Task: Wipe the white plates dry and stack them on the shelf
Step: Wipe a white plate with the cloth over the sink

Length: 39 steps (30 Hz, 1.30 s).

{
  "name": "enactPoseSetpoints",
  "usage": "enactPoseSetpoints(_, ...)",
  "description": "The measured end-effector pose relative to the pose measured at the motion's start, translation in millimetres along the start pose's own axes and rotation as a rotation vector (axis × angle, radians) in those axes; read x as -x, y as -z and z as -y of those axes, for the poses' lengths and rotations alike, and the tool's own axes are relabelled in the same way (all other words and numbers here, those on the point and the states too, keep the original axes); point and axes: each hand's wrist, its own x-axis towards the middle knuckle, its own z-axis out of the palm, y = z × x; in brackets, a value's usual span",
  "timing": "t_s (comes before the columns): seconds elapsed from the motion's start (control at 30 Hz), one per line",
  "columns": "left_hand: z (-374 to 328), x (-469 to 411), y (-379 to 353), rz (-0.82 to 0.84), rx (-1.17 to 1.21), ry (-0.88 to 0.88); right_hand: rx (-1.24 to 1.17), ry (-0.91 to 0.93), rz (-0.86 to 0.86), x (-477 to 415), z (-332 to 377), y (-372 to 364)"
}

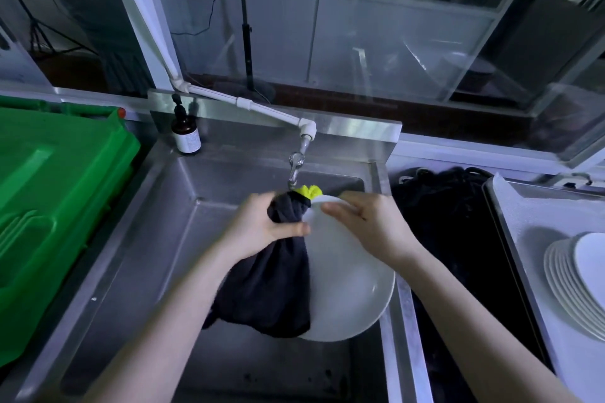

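Note:
I hold a white plate (347,288) tilted over the steel sink (137,258). My right hand (370,226) grips the plate's upper rim, thumb on the front face. My left hand (262,226) grips a dark cloth (271,291) with a yellow-green edge, bunched against the plate's left side near the rim. The cloth hangs down and covers the plate's left part. A stack of several white plates (576,278) leans on the white surface at the right edge.
A tap (296,167) on a white pipe hangs just behind my hands. A brown pump bottle (186,134) stands at the sink's back left corner. A green plastic crate (49,199) fills the left side. A dark gap with black mesh (458,239) lies right of the sink.

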Motion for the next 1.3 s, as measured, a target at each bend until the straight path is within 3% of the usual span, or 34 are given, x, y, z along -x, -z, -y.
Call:
enactPoseSetpoints(0.1,11.7,8.8,-8.3,-0.246,0.197,0.11,-0.049,-0.116,-0.149,1.2,-3.6,2.8)
enactPoseSetpoints(0.23,16.3,20.3,-50.9,-0.791,0.572,0.536,-0.421,-0.454,-0.606,11.1,1.5,-26.6)
enactPoseSetpoints(0.3,11.7,22.9,-66.4,-0.902,0.691,0.657,-0.568,-0.613,-0.731,15.9,4.1,-48.5)
enactPoseSetpoints(0.4,14.6,24.3,-57.3,-0.883,0.69,0.668,-0.52,-0.608,-0.575,22.3,-10.5,-50.2)
enactPoseSetpoints(0.5,18.7,23.9,-34.6,-0.813,0.585,0.529,-0.456,-0.401,-0.408,16.7,-21.3,-20.2)
enactPoseSetpoints(0.7,1.9,12.1,-10.7,-0.361,0.169,0.116,-0.035,-0.125,0.034,-14.2,-9.8,9.9)
enactPoseSetpoints(0.77,-2.5,10.5,-4.5,-0.229,0.164,0.081,-0.029,-0.089,0.017,-13.0,-7.2,7.1)
enactPoseSetpoints(0.83,1.3,12.3,-2.2,-0.205,0.203,0.072,-0.057,-0.085,-0.056,-7.2,-7.2,6.2)
enactPoseSetpoints(0.9,9.0,16.3,-11.2,-0.344,0.272,0.12,-0.172,-0.192,-0.166,-2.5,-9.6,3.9)
enactPoseSetpoints(1.0,16.6,20.5,-38.9,-0.673,0.652,0.463,-0.504,-0.452,-0.401,3.2,-12.4,-13.5)
enactPoseSetpoints(1.07,20.5,22.0,-47.1,-0.725,0.714,0.548,-0.594,-0.528,-0.463,7.8,-11.9,-25.5)
enactPoseSetpoints(1.17,23.6,22.2,-32.9,-0.571,0.568,0.417,-0.417,-0.449,-0.399,14.2,-17.7,-19.2)
enactPoseSetpoints(1.3,14.7,13.9,-8.9,-0.289,0.177,0.153,-0.195,-0.218,-0.125,7.3,-16.2,4.2)
